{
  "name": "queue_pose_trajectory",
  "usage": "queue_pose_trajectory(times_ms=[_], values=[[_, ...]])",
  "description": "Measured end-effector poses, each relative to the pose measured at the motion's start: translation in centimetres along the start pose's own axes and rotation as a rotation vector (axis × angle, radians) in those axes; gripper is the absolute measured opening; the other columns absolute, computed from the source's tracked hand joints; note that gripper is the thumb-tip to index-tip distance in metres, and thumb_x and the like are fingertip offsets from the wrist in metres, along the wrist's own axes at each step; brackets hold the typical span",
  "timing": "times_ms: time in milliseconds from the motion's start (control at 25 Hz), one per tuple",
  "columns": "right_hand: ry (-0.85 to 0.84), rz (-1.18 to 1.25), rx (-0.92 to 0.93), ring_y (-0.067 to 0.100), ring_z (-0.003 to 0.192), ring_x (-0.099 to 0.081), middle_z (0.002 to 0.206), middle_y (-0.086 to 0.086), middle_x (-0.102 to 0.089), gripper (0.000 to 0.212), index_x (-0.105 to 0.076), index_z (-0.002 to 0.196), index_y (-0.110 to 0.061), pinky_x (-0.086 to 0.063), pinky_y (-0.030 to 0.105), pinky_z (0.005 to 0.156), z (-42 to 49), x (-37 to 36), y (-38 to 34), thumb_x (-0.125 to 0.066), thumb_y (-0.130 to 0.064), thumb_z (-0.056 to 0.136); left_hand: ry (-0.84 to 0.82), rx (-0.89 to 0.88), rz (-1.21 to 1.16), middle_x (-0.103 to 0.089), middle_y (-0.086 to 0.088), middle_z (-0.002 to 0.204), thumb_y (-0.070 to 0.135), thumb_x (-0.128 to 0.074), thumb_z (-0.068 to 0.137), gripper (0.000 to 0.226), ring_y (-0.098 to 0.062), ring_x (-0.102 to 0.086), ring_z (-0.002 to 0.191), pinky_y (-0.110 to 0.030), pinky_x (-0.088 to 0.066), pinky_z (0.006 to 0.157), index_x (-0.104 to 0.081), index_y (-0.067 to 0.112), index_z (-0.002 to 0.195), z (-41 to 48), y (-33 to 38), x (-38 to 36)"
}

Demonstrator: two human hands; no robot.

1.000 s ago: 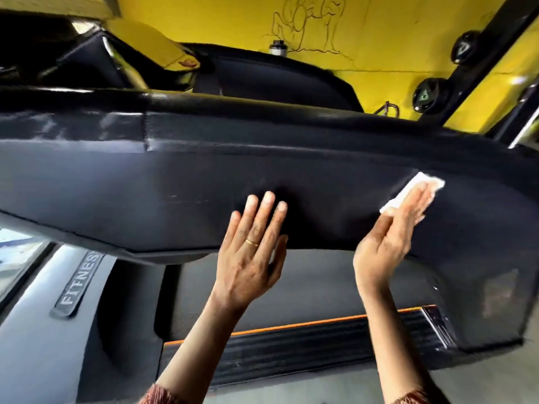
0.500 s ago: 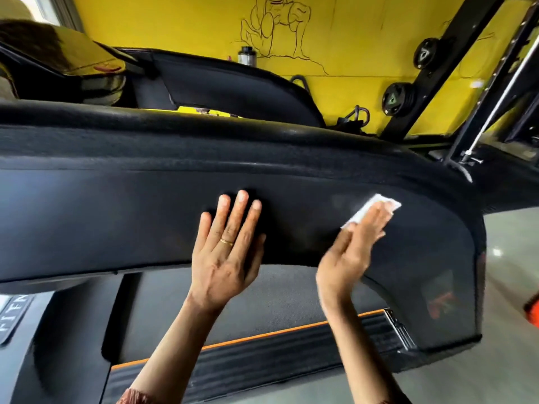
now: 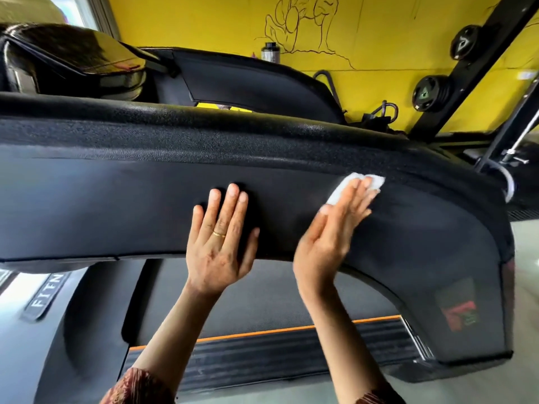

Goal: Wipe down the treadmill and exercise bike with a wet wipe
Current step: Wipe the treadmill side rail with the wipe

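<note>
My left grip [image 3: 220, 246] lies flat, fingers spread, on the treadmill's black panel [image 3: 116, 205]. My right grip [image 3: 329, 231], fingers straight and close together, presses the wet wipe [image 3: 339, 191] against the panel near its upper right edge. The wipe is white, folded small and half hidden under my fingertips.

Black treadmill panel [image 3: 102, 205]: white wet wipe [image 3: 339, 191] pressed on it, left hand [image 3: 221, 243] flat alongside.

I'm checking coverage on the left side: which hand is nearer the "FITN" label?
Left. The left hand lies flat on the black panel, up and right of the label; the right hand presses the wipe farther right.
</note>
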State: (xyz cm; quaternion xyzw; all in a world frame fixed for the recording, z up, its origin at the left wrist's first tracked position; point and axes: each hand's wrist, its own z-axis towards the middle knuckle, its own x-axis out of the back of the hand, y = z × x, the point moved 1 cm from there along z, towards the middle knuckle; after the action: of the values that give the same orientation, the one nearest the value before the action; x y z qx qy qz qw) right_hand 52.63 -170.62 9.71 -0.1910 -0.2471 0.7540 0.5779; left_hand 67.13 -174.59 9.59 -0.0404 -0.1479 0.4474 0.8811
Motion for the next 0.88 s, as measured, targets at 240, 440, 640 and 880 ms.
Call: queue_pose_trajectory(times_ms=[240, 440, 640, 880], values=[[-0.292, -0.113, 0.622, 0.013, 0.146, -0.009, 0.148, -0.001, -0.029, 0.049, -0.032, 0.145, -0.018, -0.01, 0.035, 0.118, 0.6, -0.3, -0.9, -0.032, -0.003, 0.098, -0.015, 0.019, -0.049, -0.005, -0.001, 0.16, 0.026, -0.049, 0.092, 0.067, -0.022, -0.009, 0.147, -0.037, -0.006, 0.119, -0.02, 0.009, 0.15, 0.1, 0.2, 0.2], [0.055, 0.014, -0.093, 0.04, 0.143, -0.013, 0.151, 0.027, -0.022, 0.044, -0.026, 0.144, 0.006, -0.01, 0.04, 0.119, 1.9, 3.2, 7.7, -0.026, -0.005, 0.102, -0.066, 0.023, -0.077, -0.005, 0.0, 0.16, 0.023, -0.048, 0.094, 0.052, -0.021, -0.01, 0.147, -0.036, -0.007, 0.119, -0.031, 0.009, 0.142, 0.1, 1.3, 0.2], [-0.234, -0.076, 0.416, 0.024, 0.147, -0.007, 0.16, -0.003, -0.003, 0.049, -0.018, 0.15, -0.011, -0.009, 0.039, 0.119, -2.1, 2.2, 5.9, -0.025, -0.007, 0.102, -0.09, -0.044, -0.141, -0.008, 0.0, 0.16, 0.021, -0.05, 0.095, 0.049, -0.02, -0.014, 0.146, -0.036, -0.012, 0.118, -0.04, 0.007, 0.14, 1.2, 4.3, -1.4], [0.05, 0.018, -0.297, 0.034, 0.145, -0.008, 0.155, 0.022, -0.013, 0.049, -0.016, 0.147, 0.004, -0.005, 0.036, 0.119, 0.8, 6.2, 13.8, -0.026, -0.001, 0.1, -0.104, -0.038, -0.141, -0.007, -0.001, 0.16, 0.022, -0.051, 0.094, 0.049, -0.021, -0.012, 0.147, -0.038, -0.011, 0.118, -0.04, 0.006, 0.138, 1.5, 6.4, -2.4]])
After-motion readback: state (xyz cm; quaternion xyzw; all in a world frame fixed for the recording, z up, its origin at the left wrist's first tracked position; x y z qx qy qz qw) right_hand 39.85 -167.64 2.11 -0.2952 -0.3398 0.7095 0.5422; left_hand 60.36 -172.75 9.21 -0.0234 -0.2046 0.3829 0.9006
